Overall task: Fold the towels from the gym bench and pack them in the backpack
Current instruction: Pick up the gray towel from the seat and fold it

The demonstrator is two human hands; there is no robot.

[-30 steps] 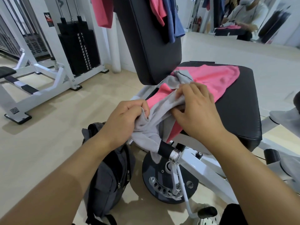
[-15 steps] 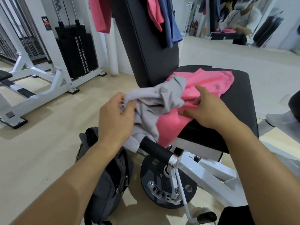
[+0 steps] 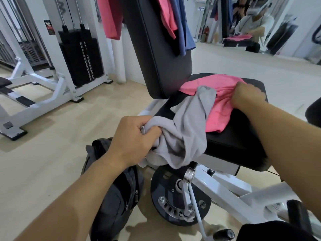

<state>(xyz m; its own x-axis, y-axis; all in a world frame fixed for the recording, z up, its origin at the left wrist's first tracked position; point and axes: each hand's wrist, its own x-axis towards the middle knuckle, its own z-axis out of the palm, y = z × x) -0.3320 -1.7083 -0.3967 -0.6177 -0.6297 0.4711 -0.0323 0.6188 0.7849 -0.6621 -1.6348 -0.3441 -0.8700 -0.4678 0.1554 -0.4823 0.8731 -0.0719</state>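
1. Head cam's showing me the left hand [image 3: 134, 136] bunching up the grey towel [image 3: 184, 134] at the seat's [image 3: 239, 141] near-left corner.
2. Right hand [image 3: 246, 96] is gripping the pink towel [image 3: 220, 101], which is lying on the seat.
3. Upright backrest [image 3: 156, 49] is crowding the seat's far-left side, more towels [image 3: 175, 20] draping over it.
4. Backpack [image 3: 118, 197] is sitting on the floor [image 3: 43, 162] under my left wrist, right against the bench's disc [image 3: 175, 199].
5. Open floor is stretching left toward the weight machine [image 3: 73, 54].

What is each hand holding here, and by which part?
The left hand grips the grey towel by a bunched end. The right hand bunches the pink towel near its far edge on the bench seat.
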